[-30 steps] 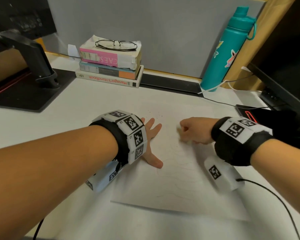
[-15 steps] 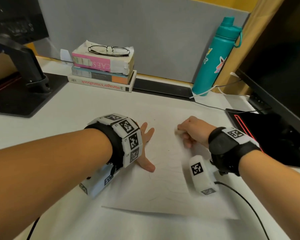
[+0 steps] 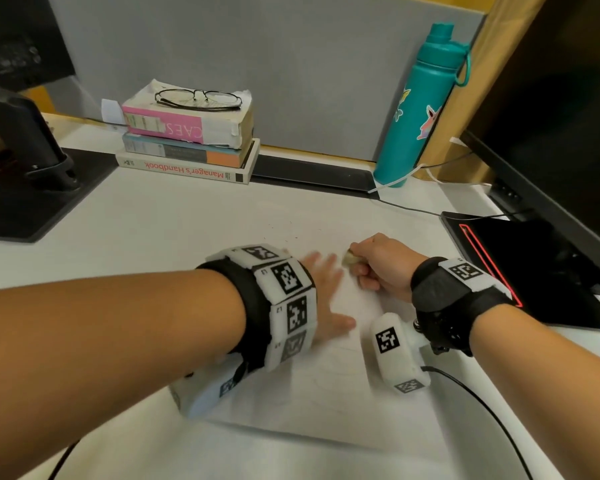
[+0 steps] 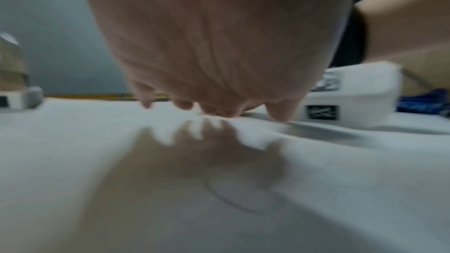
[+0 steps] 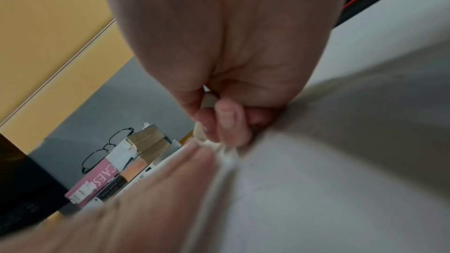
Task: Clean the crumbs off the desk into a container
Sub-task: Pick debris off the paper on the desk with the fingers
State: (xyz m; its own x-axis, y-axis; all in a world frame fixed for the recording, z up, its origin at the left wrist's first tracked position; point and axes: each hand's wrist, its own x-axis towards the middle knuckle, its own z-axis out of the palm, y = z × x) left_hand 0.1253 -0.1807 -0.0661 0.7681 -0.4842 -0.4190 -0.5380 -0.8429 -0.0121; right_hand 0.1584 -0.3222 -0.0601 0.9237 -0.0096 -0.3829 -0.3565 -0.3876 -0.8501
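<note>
A white sheet of paper (image 3: 309,393) lies on the white desk (image 3: 153,230). My left hand (image 3: 326,292) rests flat on the paper with straight, spread fingers, blurred by motion; the left wrist view shows its palm (image 4: 219,45) above the sheet (image 4: 340,180). Just to its right, my right hand (image 3: 378,265) is curled into a fist and pinches a small beige eraser-like block (image 3: 350,260), also seen between the fingers (image 5: 209,101) in the right wrist view. A few tiny dark crumbs (image 3: 284,237) lie beyond the hands.
A stack of books (image 3: 187,143) with glasses (image 3: 198,98) on top stands at the back, beside a teal bottle (image 3: 420,105). A monitor arm base (image 3: 32,174) sits at the left, a black stand with a red line (image 3: 534,271) at the right. A cable (image 3: 482,410) trails from my right wrist.
My left hand has slid right across the paper until its fingers are close to my right fist. The right hand keeps its grip on the small block.
</note>
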